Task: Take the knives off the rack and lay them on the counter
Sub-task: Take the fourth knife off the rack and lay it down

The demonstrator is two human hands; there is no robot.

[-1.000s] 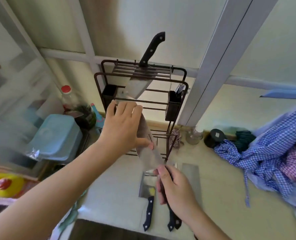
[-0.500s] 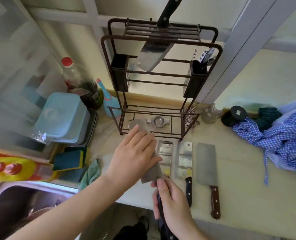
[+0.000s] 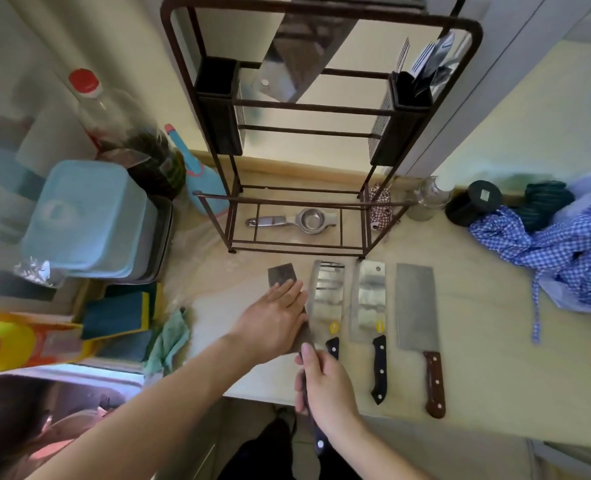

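Note:
A dark-bladed cleaver (image 3: 281, 274) lies low over the counter (image 3: 488, 358), leftmost in a row of knives. My left hand (image 3: 273, 320) rests flat on its blade. My right hand (image 3: 325, 386) grips its black handle at the counter's front edge. To its right lie three cleavers side by side: a slotted one (image 3: 326, 299), a shiny one (image 3: 368, 303) with a black handle, and a grey one (image 3: 417, 306) with a brown handle. One more cleaver (image 3: 297, 71) hangs in the top of the brown wire rack (image 3: 436, 109).
A metal squeezer (image 3: 297, 220) lies on the rack's bottom shelf. Left of the rack stand a bottle (image 3: 114, 123), a blue container (image 3: 83, 216) and sponges (image 3: 121, 310). The sink (image 3: 45, 403) is at lower left. Blue checked cloth (image 3: 557, 251) and a dark jar (image 3: 474, 202) sit right.
Both hands have carried the dark cleaver down from in front of the rack to the counter, left of the other knives. The view has tilted downward.

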